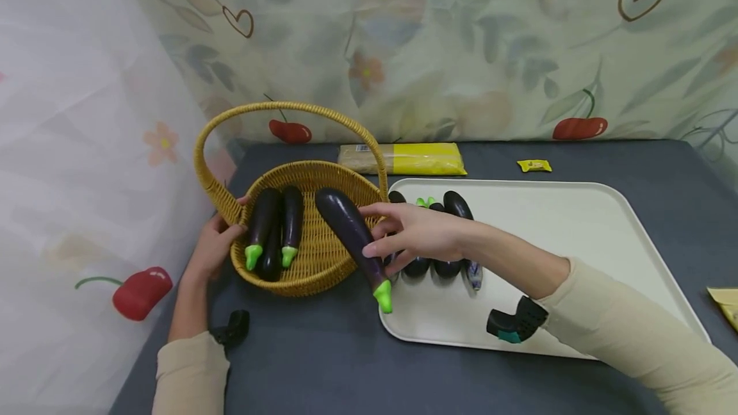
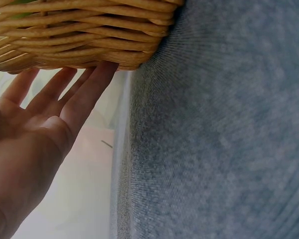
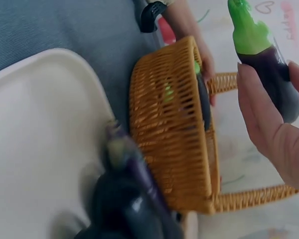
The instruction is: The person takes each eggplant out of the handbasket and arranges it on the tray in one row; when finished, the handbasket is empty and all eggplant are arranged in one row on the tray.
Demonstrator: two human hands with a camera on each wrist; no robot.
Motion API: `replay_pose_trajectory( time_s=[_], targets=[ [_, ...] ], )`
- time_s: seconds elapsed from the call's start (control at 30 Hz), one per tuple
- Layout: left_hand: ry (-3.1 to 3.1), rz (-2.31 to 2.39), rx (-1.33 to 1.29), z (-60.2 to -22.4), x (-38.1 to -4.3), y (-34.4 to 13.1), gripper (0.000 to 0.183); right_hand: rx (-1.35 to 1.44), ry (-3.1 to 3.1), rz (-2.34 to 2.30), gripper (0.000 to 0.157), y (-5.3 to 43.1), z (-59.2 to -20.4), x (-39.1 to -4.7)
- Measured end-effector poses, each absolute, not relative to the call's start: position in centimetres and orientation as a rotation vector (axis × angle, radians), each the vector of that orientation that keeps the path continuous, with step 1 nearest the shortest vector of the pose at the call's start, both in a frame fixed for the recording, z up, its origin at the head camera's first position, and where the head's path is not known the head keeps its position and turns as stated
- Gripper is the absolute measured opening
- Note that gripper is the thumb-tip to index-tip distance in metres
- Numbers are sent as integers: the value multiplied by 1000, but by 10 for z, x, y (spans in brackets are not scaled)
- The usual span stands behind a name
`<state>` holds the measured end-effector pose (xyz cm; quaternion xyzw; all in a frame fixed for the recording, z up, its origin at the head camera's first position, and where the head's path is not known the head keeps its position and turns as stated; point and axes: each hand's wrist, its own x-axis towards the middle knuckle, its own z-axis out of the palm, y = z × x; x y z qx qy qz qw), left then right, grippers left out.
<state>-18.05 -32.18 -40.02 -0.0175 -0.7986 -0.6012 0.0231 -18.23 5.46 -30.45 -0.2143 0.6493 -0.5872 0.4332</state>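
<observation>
My right hand (image 1: 423,232) pinches a dark purple eggplant (image 1: 348,219) with a bright green stem end. It hangs tilted over the right rim of a wicker basket (image 1: 314,284), stem toward me; the right wrist view shows this eggplant (image 3: 269,74) between thumb and fingers. At the basket's left side, my left hand (image 1: 214,245) holds the rim by the foot of the handle. The left wrist view has the left hand's fingers (image 2: 84,94) against the woven wall. Inside the basket lie three eggplants (image 1: 291,216). Several more eggplants (image 1: 458,203) lie on the white tray, partly hidden by my right hand.
A white tray (image 1: 553,223) stands right of the basket. Behind them lies a yellow and clear packet (image 1: 426,159), with a small yellow wrapper (image 1: 534,165) farther right. The tall basket handle (image 1: 288,106) arches over the basket. Another packet (image 1: 725,305) shows at the right edge.
</observation>
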Motion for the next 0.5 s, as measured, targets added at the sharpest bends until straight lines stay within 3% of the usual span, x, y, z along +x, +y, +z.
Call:
replay_pose_trajectory(
  time_s=[0.3, 0.5],
  targets=[
    [-2494, -1840, -32, -402, -181, -322, 54, -504, 1569, -1502, 81, 104, -327, -182],
    [-2486, -1857, -22, -401, -182, -323, 54, -489, 1564, -1519, 77, 134, -341, -185]
  ],
)
